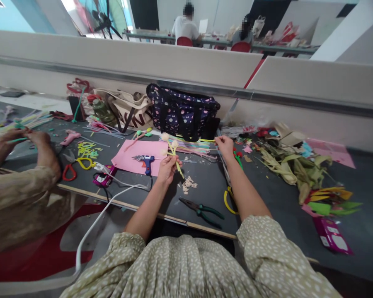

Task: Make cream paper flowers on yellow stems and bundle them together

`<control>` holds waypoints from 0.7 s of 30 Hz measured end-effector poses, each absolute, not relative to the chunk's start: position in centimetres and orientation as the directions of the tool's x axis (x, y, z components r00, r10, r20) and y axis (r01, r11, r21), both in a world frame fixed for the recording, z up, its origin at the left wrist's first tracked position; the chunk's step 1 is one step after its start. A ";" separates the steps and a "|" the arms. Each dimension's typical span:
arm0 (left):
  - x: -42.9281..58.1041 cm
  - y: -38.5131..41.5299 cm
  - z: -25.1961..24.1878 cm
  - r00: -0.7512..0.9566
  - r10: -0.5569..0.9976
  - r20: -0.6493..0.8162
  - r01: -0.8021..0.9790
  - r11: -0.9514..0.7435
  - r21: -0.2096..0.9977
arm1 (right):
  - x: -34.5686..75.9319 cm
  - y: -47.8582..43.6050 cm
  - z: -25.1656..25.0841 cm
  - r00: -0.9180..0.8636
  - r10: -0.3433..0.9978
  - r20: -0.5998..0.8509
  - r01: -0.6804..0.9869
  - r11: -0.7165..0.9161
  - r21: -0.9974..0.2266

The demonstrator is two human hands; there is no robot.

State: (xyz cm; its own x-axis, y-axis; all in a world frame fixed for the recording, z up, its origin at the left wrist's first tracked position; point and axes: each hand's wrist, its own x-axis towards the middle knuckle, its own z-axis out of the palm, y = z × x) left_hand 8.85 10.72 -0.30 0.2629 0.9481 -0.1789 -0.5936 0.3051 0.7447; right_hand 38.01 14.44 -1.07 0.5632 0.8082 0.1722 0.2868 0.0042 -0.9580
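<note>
Left hand (pixel 168 169) clasping pale-headed stems (pixel 174 145); right hand (pixel 224 147) (well apart) pinching yellow stick (pixel 209 140).

The dark tabletop (pixel 267 231) carries green-handled pliers (pixel 200 209) and pink paper (pixel 127 150).

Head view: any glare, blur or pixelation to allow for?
Head view: soft light, no strong glare on the table; same view: flowers in the left hand look soft, petals hard to tell; same view: pliers outlined clearly; same view: two people at the back have pixelated heads.
</note>
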 end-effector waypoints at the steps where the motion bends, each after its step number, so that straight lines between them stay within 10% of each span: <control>1: 8.8 10.8 -0.3 0.258 0.949 -0.182 -0.595 0.305 0.743 | 38.0 14.2 -1.3 0.571 0.805 0.159 0.262 0.005 -0.965; 15: 9.0 11.4 -0.4 0.240 0.953 -0.185 -0.601 0.295 0.743 | 38.8 11.1 -0.3 0.637 0.771 0.029 -0.249 0.241 -0.938; 21: 10.0 11.2 0.0 0.266 0.947 -0.177 -0.594 0.306 0.744 | 38.4 11.8 -0.2 0.614 0.788 0.052 -0.101 0.144 -0.984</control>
State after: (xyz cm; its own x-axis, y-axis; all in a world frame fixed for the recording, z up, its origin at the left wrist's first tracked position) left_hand 10.03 11.21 -0.01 0.2663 0.9475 -0.1772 -0.5944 0.3061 0.7436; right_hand 38.37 11.78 -0.19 0.6137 0.7878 0.0524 -0.1008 0.1440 -0.9844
